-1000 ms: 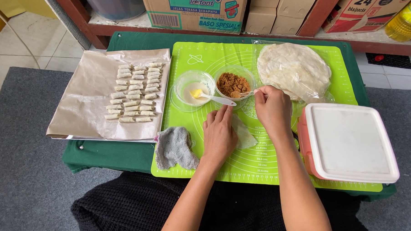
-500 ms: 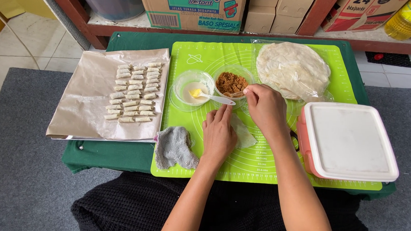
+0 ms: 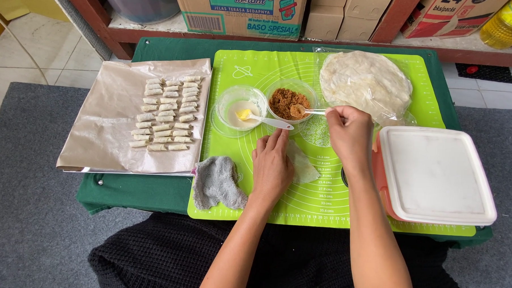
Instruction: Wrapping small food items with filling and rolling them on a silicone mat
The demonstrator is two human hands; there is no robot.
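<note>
A person's right hand pinches a spoon dipped in the bowl of brown filling. The left hand lies spread on a thin wrapper on the green mat. The wrapper looks soft and tearable, best lifted by a corner.

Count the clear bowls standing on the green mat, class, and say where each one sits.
2. The bowl of pale liquid stands left of the bowl of brown filling; both sit at the far side of the green mat. None seems hidden.
</note>
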